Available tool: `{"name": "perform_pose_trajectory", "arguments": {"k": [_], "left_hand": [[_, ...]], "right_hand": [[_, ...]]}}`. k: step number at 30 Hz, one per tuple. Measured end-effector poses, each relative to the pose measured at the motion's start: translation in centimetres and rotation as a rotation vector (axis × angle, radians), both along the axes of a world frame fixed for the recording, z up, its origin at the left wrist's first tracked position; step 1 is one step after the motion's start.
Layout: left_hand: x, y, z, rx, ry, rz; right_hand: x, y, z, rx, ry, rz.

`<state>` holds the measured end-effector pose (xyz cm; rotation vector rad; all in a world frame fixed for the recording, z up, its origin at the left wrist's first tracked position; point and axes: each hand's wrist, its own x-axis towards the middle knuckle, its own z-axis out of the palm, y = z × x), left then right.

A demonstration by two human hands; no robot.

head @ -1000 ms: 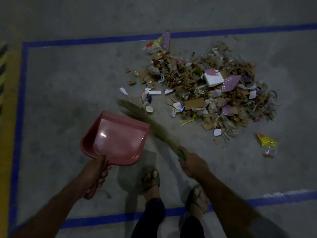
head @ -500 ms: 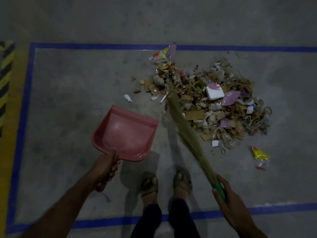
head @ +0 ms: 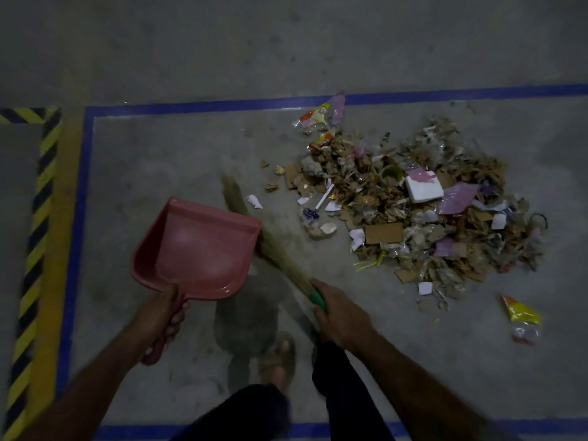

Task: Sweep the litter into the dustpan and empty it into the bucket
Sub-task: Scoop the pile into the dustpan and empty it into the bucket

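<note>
Broom (head: pixel 254 237) now swung back left from the litter pile (head: pixel 423 218), bristles beside the empty pink dustpan (head: pixel 197 246). Left hand (head: pixel 162 316) gripping dustpan handle, right hand (head: pixel 340 316) gripping broom. Nothing collected yet; no bucket in view.

Dim grey concrete floor (head: pixel 159 160) marked with blue tape (head: pixel 197 106) and yellow-black hazard stripes (head: pixel 41 173).

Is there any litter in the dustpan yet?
No, the pink dustpan held in the left hand shows a bare inside, and the litter pile lies on the floor to its right.
</note>
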<state>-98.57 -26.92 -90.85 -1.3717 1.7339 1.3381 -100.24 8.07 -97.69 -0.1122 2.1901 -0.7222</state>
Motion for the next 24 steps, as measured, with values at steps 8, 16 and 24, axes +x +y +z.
{"name": "perform_pose_trajectory", "arguments": {"k": [8, 16, 24], "left_hand": [[-4.4, -1.6, -4.9, 0.064, -0.009, -0.102], [-11.7, -4.7, -7.2, 0.105, -0.016, -0.322], [-14.4, -5.7, -5.9, 0.077, -0.023, -0.405]], "right_hand": [[-5.0, -5.5, -7.6, 0.099, -0.103, 0.047], [-4.2, -4.5, -10.9, 0.069, -0.085, -0.487], [2.7, -1.3, -5.4, 0.065, -0.076, -1.08]]}}
